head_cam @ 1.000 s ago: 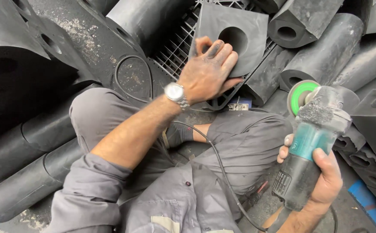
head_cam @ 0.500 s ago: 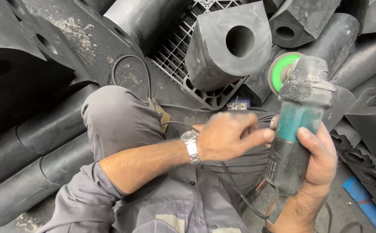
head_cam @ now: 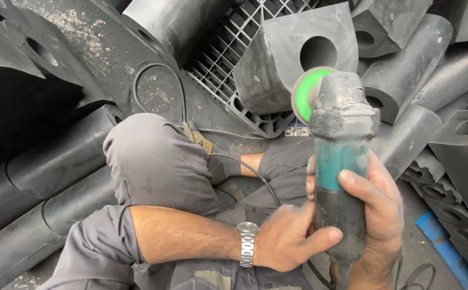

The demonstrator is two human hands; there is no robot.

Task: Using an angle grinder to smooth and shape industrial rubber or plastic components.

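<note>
Both my hands grip a teal and grey angle grinder [head_cam: 341, 156] with a green disc [head_cam: 307, 92], held upright in front of me. My right hand [head_cam: 376, 209] wraps its body from the right. My left hand [head_cam: 293, 236], with a metal wristwatch [head_cam: 247, 244], closes on the lower part of the body from the left. Just beyond the disc stands a dark grey rubber block [head_cam: 293, 59] with a round hole, resting on a black plastic grid pallet [head_cam: 234, 53]. The disc sits apart from the block's near edge.
Black rubber cylinders and blocks with holes lie all around: long ones at left [head_cam: 40, 177], more at right [head_cam: 433, 86]. The grinder's black cable [head_cam: 159, 86] loops over the floor and across my grey-trousered knee [head_cam: 153, 156]. A blue piece [head_cam: 443, 241] lies at lower right.
My left hand left the rubber block, came back to my lap and closed on the grinder. The grinder rose and moved left toward the block.
</note>
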